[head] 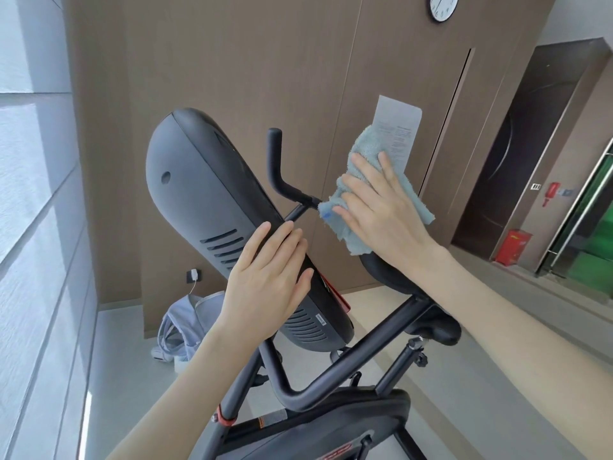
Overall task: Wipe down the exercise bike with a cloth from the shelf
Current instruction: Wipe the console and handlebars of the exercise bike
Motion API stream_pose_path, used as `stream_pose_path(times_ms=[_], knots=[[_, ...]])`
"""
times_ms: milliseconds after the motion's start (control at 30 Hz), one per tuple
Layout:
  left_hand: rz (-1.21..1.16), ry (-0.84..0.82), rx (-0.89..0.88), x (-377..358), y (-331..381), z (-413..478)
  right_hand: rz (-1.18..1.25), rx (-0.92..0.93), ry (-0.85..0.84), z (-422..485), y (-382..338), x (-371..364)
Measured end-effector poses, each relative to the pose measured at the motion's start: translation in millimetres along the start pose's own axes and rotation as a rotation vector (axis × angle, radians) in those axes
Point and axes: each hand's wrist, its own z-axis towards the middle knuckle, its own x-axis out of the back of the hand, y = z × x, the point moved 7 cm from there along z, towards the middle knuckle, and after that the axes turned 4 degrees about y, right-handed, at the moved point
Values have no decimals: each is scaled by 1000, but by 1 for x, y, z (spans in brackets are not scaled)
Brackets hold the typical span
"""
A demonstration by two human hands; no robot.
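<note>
1. A brown wall [265, 61] is standing behind everything. A round clock [443, 6] is hanging on it at 1 o'clock, and a white paper [398, 117] is sticking to it below the clock.
2. The exercise bike [348, 355] is filling the middle and 6 o'clock. Its big grey top part [192, 180] is leaning toward 10 o'clock.
3. The left hand [265, 280] is lying flat and open on the low end of the grey top part, with its fingers straight.
4. The light blue cloth [365, 141] is sitting at 2 o'clock from the middle, touching the end of the black handlebar [277, 161].
5. The right hand [381, 207] is pressing flat on the cloth, open, with its fingers spread out. The cloth is hiding what is under it.
6. A blue bag [180, 323] is lying on the floor at 8 o'clock, and a red box [512, 247] is sitting by the wall at 3 o'clock.
</note>
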Motion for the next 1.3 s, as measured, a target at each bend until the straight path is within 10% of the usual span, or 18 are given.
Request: stream_pose_path(times_ms=[700,1300], knots=[[3,-16,-6,2,1,1,122,186,-78,-69,-32,-1],[-12,3,11,5,5,1,565,-590,-21,-33,11,-11]])
